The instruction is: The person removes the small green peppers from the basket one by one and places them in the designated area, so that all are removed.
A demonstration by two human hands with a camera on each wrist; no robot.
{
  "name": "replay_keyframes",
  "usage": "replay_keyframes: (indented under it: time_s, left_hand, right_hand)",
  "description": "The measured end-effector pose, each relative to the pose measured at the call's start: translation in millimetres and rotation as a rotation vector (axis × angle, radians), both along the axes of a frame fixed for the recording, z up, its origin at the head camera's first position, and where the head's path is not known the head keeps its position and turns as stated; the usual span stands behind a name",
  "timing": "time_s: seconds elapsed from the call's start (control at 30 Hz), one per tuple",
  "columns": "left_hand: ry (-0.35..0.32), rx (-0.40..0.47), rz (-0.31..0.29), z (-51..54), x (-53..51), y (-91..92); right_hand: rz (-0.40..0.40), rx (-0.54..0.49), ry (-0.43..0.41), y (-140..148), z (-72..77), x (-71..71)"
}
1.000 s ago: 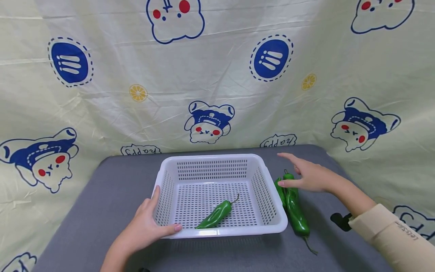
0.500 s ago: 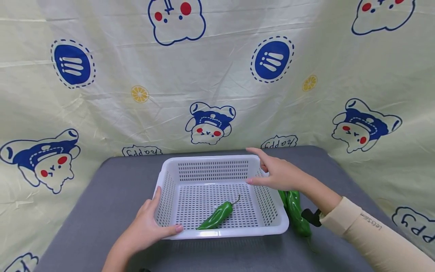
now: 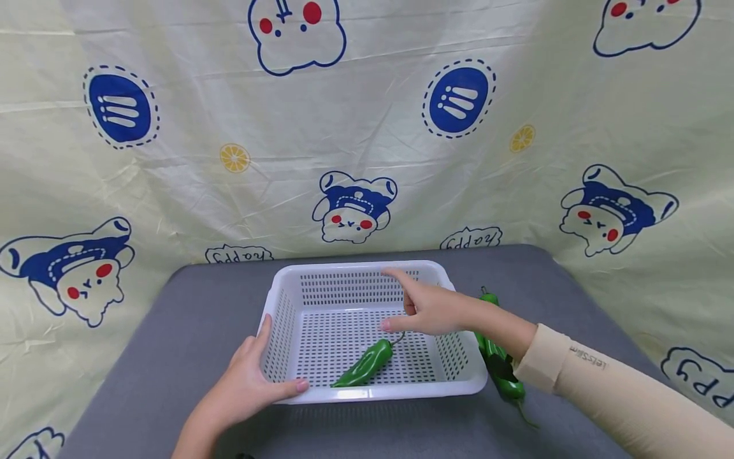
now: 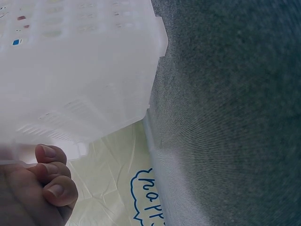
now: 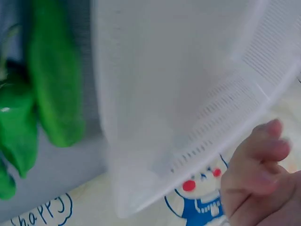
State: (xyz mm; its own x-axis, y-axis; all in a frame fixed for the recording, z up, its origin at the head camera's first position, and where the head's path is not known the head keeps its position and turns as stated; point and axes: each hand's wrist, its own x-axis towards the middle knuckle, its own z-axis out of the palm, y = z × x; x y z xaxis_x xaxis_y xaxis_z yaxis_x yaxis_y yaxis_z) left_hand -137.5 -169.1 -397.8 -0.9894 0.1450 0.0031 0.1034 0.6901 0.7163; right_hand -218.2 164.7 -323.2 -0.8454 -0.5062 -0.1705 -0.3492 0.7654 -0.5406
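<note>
A white perforated plastic basket sits on the grey table in the head view. One green chili pepper lies in it near the front wall, stem toward the right. My left hand grips the basket's front left corner, thumb on the front rim; in the left wrist view several of its fingers are curled beside the basket wall. My right hand hovers over the basket's right part, thumb and index finger spread apart, holding nothing. The thumb is near the pepper's stem.
More green chili peppers lie on the table just right of the basket, partly hidden by my right forearm. The right wrist view shows several peppers beside the basket wall. Behind the grey table hangs a printed cloth.
My right hand has moved left from above the peppers beside the basket to over the basket's inside. The left hand, basket and pepper inside stay where they were.
</note>
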Motion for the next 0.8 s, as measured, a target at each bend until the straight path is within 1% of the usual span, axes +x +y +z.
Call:
replay_keyframes:
  time_s: [0.1, 0.23, 0.37, 0.47, 0.57, 0.63, 0.8]
  left_hand:
    - [-0.015, -0.001, 0.002, -0.3, 0.0, -0.4]
    - [-0.033, -0.004, 0.007, -0.5, 1.0, -1.4]
    - [-0.031, -0.004, 0.011, -1.6, 1.4, -1.2]
    - [-0.023, -0.003, 0.011, -2.3, 1.8, -0.6]
    - [-0.014, -0.001, 0.009, -1.8, 2.2, -0.3]
    - [-0.009, 0.0, 0.008, -0.8, 2.4, -0.1]
    - [-0.007, -0.005, 0.011, 0.9, 1.5, 0.2]
  right_hand:
    - [0.006, 0.01, -0.073, -6, -10.0, 2.1]
    - [-0.016, 0.05, -0.128, -13, -24.2, 2.4]
    - [-0.03, 0.076, -0.173, -18, -39.0, 2.6]
    - [-0.028, 0.101, -0.184, -22, -48.7, 4.3]
    - [-0.03, 0.153, -0.171, -27, -55.8, 7.0]
    - [-0.03, 0.193, -0.16, -30, -59.0, 8.1]
    - [-0.034, 0.262, -0.172, -36, -63.4, 8.9]
